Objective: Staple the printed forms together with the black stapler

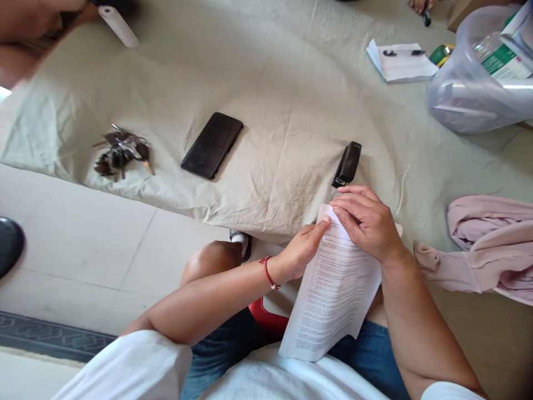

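Printed paper sheets [333, 289] hang over my lap, tilted, with their upper end at the table edge. My left hand [306, 244] grips them along the left side, thumb on top near the corner. The fingers of my right hand [366, 222] are bent over the upper edge, pinching it. Whether it is one sheet or a thin stack I cannot tell for sure. Just beyond my right fingertips a black stapler [347, 164] lies on the cloth, apart from the paper.
On the cloth-covered table [270, 83] lie a black phone [212, 145] and a bunch of keys [122, 151]. A clear plastic bin [462, 83], a notepad [406, 66] with a pen, and pink fabric [491, 239] are to the right. Parts of other people show at the top.
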`<action>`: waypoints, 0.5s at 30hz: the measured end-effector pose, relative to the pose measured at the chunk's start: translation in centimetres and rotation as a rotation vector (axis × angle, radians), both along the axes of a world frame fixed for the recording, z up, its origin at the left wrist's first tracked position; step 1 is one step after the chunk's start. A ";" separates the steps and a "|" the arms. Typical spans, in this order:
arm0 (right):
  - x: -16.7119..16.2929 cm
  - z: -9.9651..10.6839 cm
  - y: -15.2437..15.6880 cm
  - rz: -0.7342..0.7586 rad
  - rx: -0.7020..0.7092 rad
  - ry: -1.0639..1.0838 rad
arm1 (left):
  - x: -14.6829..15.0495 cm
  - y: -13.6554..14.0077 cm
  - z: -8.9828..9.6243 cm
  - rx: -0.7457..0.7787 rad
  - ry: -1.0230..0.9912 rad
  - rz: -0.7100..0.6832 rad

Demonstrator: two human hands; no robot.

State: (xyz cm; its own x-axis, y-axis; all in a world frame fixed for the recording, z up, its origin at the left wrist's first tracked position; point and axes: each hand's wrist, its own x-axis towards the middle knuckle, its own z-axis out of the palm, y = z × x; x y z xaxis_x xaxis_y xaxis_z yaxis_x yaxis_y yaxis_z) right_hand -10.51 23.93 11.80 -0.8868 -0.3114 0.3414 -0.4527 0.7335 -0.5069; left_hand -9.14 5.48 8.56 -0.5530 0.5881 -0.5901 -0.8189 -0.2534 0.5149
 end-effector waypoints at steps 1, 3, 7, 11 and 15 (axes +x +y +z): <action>0.0 0.0 0.0 -0.002 -0.002 -0.006 | 0.0 0.0 0.0 -0.002 -0.003 0.001; 0.0 0.1 -0.1 -0.006 -0.008 -0.017 | 0.0 0.0 0.1 0.000 -0.005 0.003; 0.0 0.0 -0.1 -0.015 -0.024 -0.050 | 0.0 0.0 0.2 -0.029 0.017 0.009; 0.0 -0.2 -0.2 -0.017 -0.019 -0.089 | 0.3 0.0 0.0 -0.078 0.053 0.007; 0.0 0.0 0.0 -0.005 -0.003 -0.128 | 0.4 -0.2 0.0 -0.075 0.115 0.003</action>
